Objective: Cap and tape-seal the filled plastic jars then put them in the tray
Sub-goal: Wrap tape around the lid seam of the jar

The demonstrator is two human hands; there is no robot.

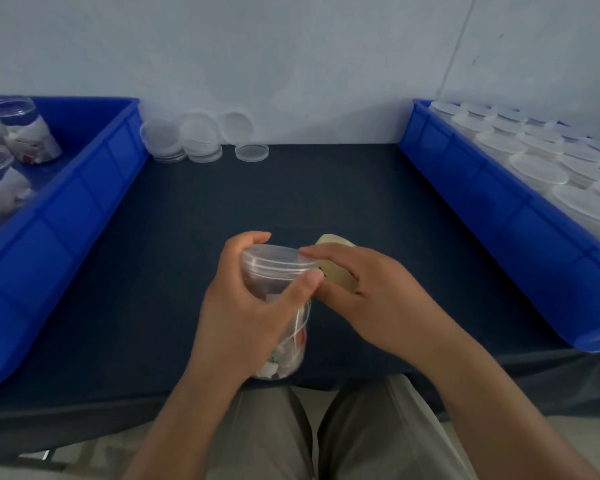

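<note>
Your left hand (243,317) curls round the filled clear jar (269,284), tilted toward you over the dark table's (326,188) near edge, lid (274,257) on. Your right hand (371,289) grips a beige tape roll (338,275) at the lid's rim. Farther back, loose lids (201,140) sit between the left blue tray (66,202) and the right blue tray (482,188).

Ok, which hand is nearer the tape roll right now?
Right. The right hand holds the tape roll, pressed to the capped jar; the left hand grips that jar, just beside the roll.
</note>
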